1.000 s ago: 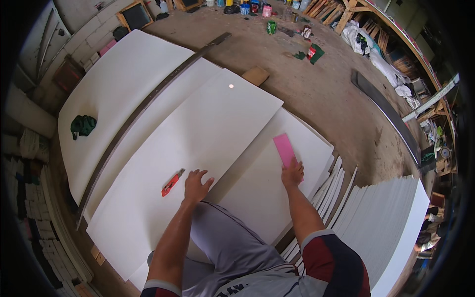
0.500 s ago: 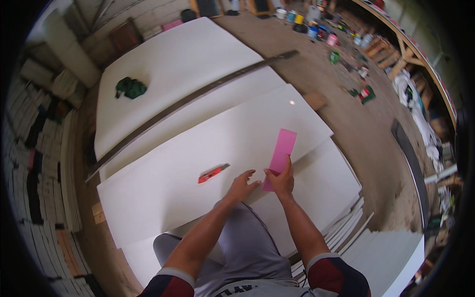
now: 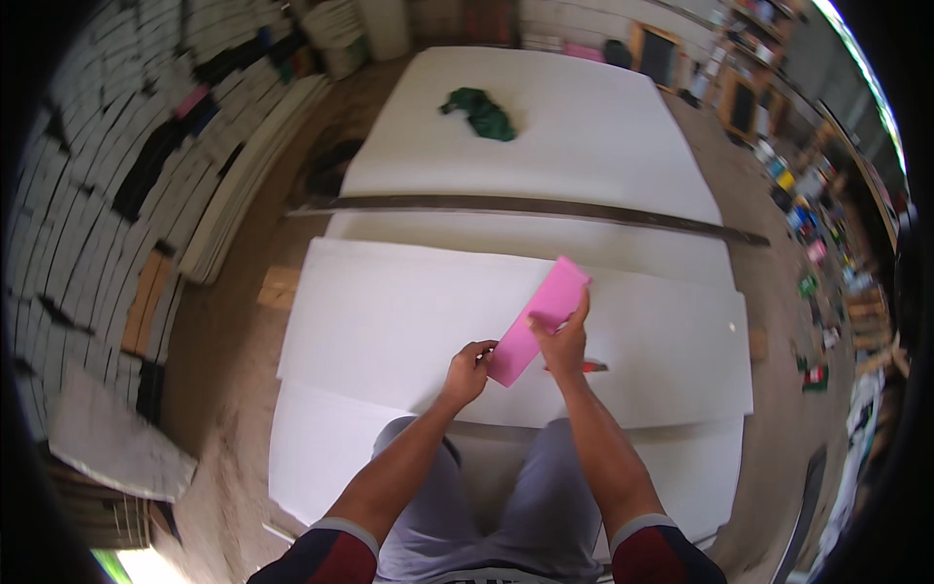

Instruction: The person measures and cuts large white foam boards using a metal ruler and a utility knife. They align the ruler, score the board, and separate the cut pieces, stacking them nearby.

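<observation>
Left hand [image 3: 469,370]: fingers curled on the lower end of the pink sheet [image 3: 538,321].
Right hand [image 3: 562,336]: pinching the sheet's right edge, midway up.
Pink sheet: held between both hands, tilted, above the white board [image 3: 389,321].
Red cutter [image 3: 589,367]: on the board, partly hidden behind the right hand.
Handling: probably best kept taut, grips apart.

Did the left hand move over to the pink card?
Yes. The left hand left the white board, where it lay beside the red knife, and now grips the pink card's lower end.
</observation>
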Action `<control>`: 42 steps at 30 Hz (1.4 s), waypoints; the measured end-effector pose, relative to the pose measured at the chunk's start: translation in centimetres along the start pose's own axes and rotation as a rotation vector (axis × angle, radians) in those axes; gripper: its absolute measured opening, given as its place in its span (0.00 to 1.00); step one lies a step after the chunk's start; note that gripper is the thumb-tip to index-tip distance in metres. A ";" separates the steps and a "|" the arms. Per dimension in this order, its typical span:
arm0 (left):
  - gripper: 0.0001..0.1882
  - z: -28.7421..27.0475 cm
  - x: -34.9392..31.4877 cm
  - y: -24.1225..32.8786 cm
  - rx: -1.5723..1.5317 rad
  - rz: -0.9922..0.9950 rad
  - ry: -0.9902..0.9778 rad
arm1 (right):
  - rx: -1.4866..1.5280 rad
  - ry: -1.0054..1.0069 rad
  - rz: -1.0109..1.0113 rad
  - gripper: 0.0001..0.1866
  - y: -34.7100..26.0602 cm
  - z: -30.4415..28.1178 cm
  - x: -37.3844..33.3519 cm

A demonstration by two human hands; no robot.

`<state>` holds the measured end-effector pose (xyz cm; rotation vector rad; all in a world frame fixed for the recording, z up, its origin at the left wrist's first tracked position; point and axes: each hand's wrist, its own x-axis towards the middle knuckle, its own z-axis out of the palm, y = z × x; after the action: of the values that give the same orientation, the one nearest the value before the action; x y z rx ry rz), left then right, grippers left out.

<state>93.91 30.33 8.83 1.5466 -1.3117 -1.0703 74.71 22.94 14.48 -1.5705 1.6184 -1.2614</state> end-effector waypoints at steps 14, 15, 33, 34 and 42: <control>0.28 -21.9 -8.8 -13.8 -0.800 -0.513 0.702 | 0.176 -0.442 -0.072 0.30 -3.8 33.3 -1.2; 0.27 -22.4 -10.0 -15.3 -0.817 -0.519 0.767 | 0.188 -0.521 -0.078 0.29 -4.9 35.3 -2.7; 0.24 -29.5 -8.8 -24.9 -0.217 -0.665 1.466 | -0.415 -0.643 -0.696 0.37 -6.4 53.5 -7.5; 0.24 -29.3 -8.7 -25.0 -0.230 -0.658 1.477 | -0.378 -0.653 -0.689 0.39 -5.6 53.7 -7.2; 0.26 -30.0 -8.6 -25.3 -0.342 -0.701 1.523 | -0.347 -0.660 -0.667 0.36 -5.1 53.8 -7.3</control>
<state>129.06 43.72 -5.45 1.8414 0.4412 -0.1682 125.52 17.50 -4.51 -2.5350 0.9369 -0.6050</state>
